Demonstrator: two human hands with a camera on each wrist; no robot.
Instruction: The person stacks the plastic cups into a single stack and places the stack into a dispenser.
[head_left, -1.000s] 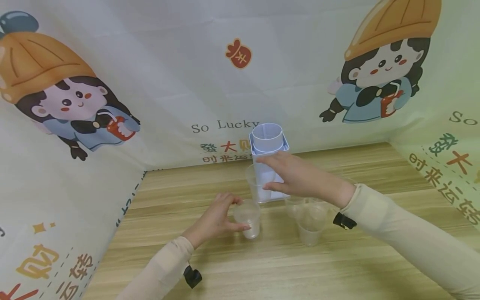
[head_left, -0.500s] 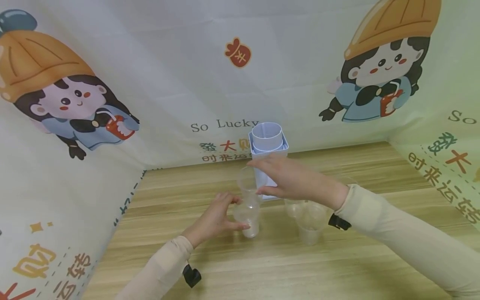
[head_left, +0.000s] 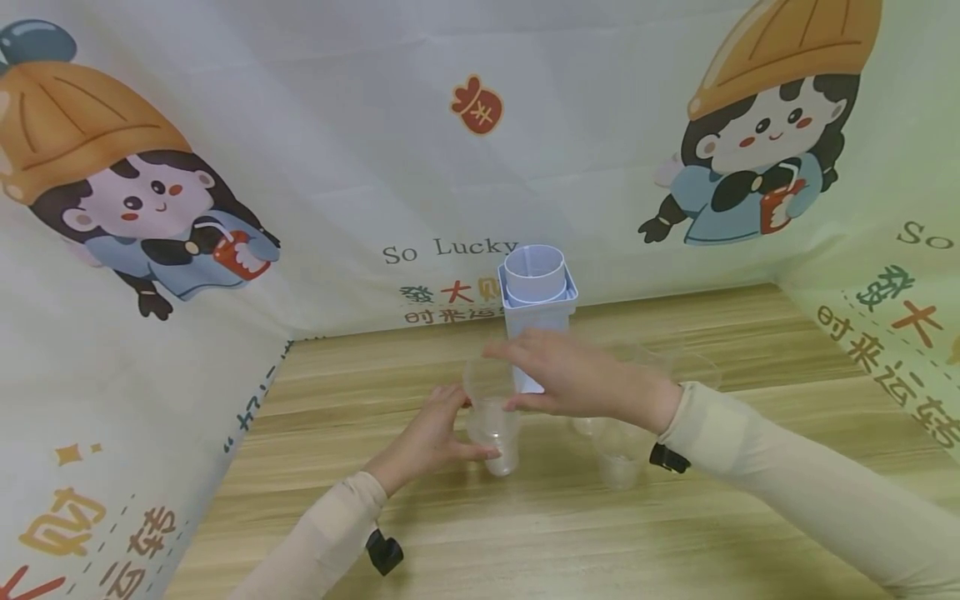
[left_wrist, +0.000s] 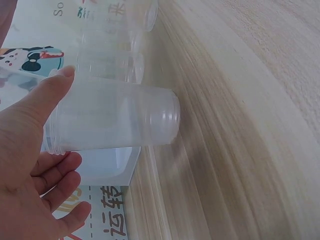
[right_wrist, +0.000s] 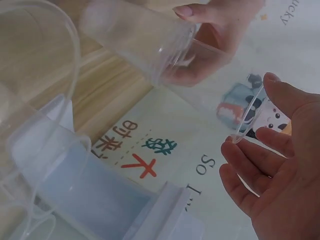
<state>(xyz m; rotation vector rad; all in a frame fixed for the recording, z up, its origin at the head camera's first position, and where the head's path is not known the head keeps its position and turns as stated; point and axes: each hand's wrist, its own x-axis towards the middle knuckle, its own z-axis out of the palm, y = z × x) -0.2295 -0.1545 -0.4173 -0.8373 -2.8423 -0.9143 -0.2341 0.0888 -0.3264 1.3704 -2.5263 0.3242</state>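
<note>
A clear plastic cup [head_left: 502,457] stands upright on the table, and my left hand [head_left: 435,429] holds it near the rim between thumb and fingers. Above it my right hand [head_left: 573,375] pinches a second clear cup [head_left: 486,382] by its rim, seen with thumb and fingertips at the edge in the right wrist view. The base of this second cup [right_wrist: 205,75] is inside the mouth of the lower cup [right_wrist: 145,45]. Whether the lower cup is single or a nested stack I cannot tell. In the left wrist view the thumb lies along the lower cup [left_wrist: 120,117].
Just behind the hands is a pale blue box-shaped holder [head_left: 538,312] with a round tube [head_left: 535,275] at its top. More clear cups [head_left: 618,468] stand to the right, partly behind the right forearm. Printed cloth [head_left: 337,167] rises at the table's back and sides.
My right hand has moved left and down, bringing its cup from beside the holder into the mouth of the lower cup. The left hand has stayed in place.
</note>
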